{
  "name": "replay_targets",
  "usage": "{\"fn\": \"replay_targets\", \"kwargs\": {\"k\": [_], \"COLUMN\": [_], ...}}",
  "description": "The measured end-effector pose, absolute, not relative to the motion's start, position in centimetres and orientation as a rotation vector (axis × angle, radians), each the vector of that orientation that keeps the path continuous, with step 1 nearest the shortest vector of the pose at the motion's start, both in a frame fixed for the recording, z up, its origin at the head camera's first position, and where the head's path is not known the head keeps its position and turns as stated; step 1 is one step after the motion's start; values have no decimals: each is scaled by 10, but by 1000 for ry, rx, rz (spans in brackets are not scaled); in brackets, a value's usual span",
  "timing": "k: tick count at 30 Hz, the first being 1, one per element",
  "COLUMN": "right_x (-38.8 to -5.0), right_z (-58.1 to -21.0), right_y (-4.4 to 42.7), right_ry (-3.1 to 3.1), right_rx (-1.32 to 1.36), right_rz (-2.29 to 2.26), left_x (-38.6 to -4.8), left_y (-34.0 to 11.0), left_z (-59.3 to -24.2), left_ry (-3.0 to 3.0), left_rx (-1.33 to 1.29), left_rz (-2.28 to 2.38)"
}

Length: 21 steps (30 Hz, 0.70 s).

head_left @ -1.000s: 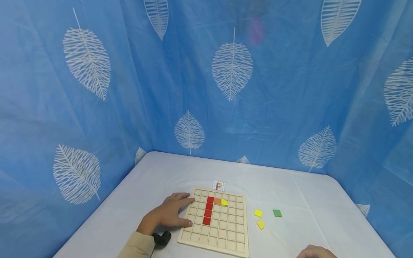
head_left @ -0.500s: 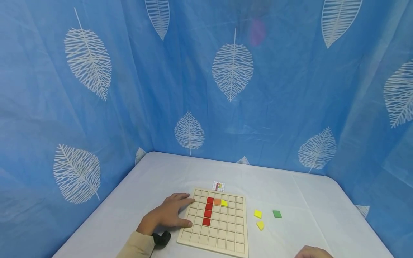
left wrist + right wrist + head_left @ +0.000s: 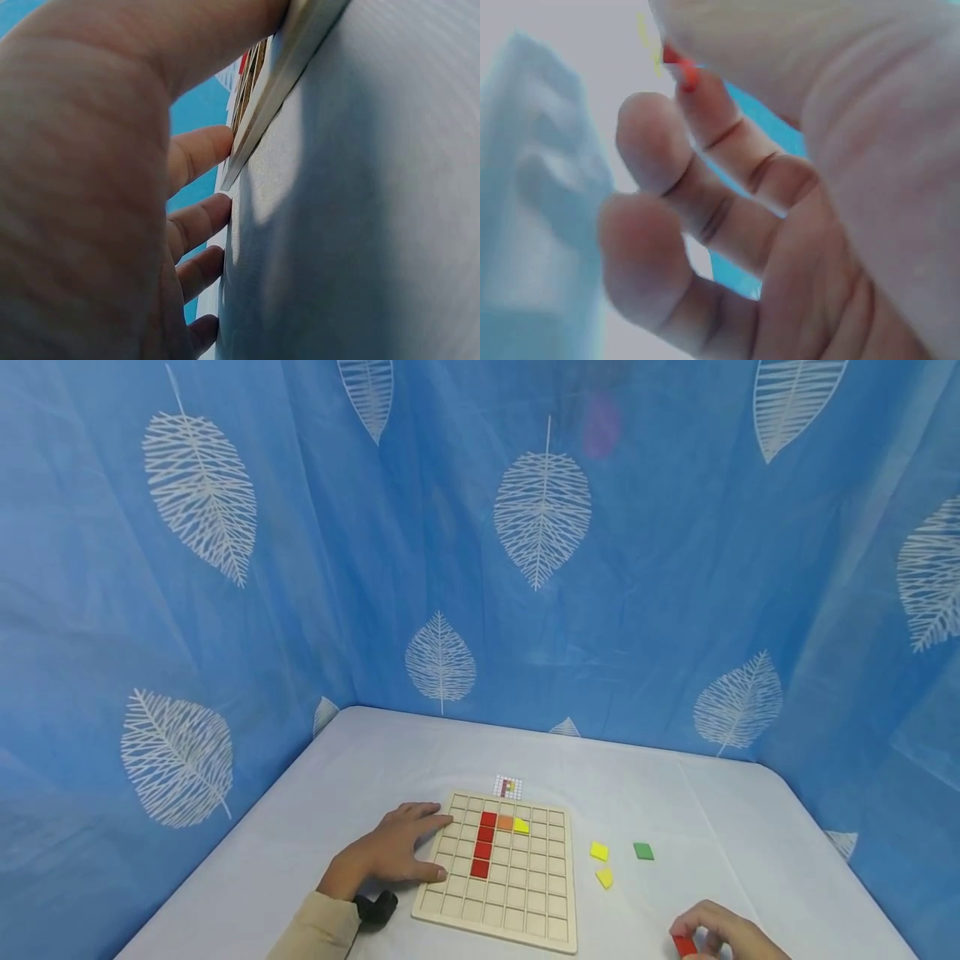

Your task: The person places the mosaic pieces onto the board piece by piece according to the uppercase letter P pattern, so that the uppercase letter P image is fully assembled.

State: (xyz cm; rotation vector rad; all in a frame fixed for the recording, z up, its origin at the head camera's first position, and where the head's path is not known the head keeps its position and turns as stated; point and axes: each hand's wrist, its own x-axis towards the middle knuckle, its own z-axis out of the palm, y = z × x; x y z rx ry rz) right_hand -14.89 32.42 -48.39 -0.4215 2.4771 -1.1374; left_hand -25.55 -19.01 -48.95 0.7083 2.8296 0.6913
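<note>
A pale wooden grid board (image 3: 525, 893) lies on the white-covered table. Four-sided red tiles (image 3: 483, 852) form a column in its cells, with an orange tile (image 3: 505, 822) and a yellow tile (image 3: 521, 826) beside the top one. My left hand (image 3: 397, 847) rests at the board's left edge, fingers spread, thumb and index finger touching the rim. At the lower right my right hand (image 3: 723, 931) pinches a red tile (image 3: 683, 946) between thumb and index finger. In the right wrist view that red tile (image 3: 681, 66) shows only partly, behind the thumb.
Right of the board lie two loose yellow tiles (image 3: 599, 852) and a green tile (image 3: 643, 851). A small printed grid card (image 3: 508, 787) lies just behind the board. Blue leaf-patterned curtains (image 3: 540, 635) enclose the table's back and sides.
My right hand has come further into view at the lower right, and a red tile now shows in its fingers. The left hand stays on the board.
</note>
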Motion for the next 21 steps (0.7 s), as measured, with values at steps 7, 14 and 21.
{"fn": "replay_targets", "kwargs": {"k": [7,14,21], "right_x": [-155,-162,-166], "right_z": [-459,-433,-413], "right_y": [311,298,267], "right_ry": [2631,2740,2916], "right_rx": [-464,-467,-686], "right_rz": [-1126,-1082,-1198], "left_x": [-258,-257,-258], "left_y": [-191,-191,-191], "left_z": [-490,-488,-491], "left_ry": [2830,2833,2842], "left_rx": [713,713,702], "left_rz": [676,675,659]}}
